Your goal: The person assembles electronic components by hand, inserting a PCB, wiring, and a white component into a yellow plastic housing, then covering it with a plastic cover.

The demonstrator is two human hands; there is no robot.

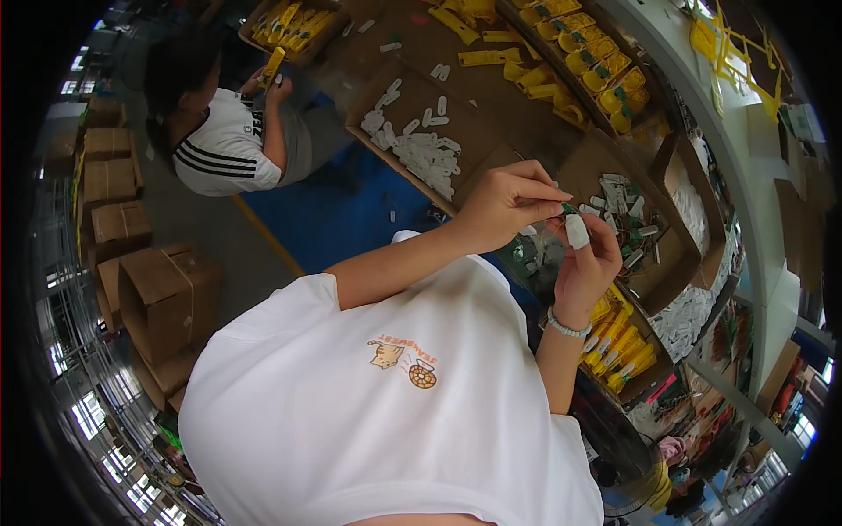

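Note:
My left hand (507,207) reaches across from the left, its thumb and fingertips pinched on a small green part (568,209). Thin wires seem to hang by it. Just below, my right hand (588,272), with a beaded bracelet (568,323) at the wrist, is closed with its fingertips at the same part. A white piece (576,231) covers the tip of the right thumb; whether it is worn or held I cannot tell. Beneath the hands, a cardboard box (675,285) holds white plastic pieces (618,195) and wires.
A cardboard tray (373,110) of white pieces stands ahead. Yellow plastic housings (605,66) fill a far box; more yellow housings (624,351) lie near my right forearm. On the left a co-worker (224,145) holds a yellow housing (274,63), and cartons (167,294) are stacked behind.

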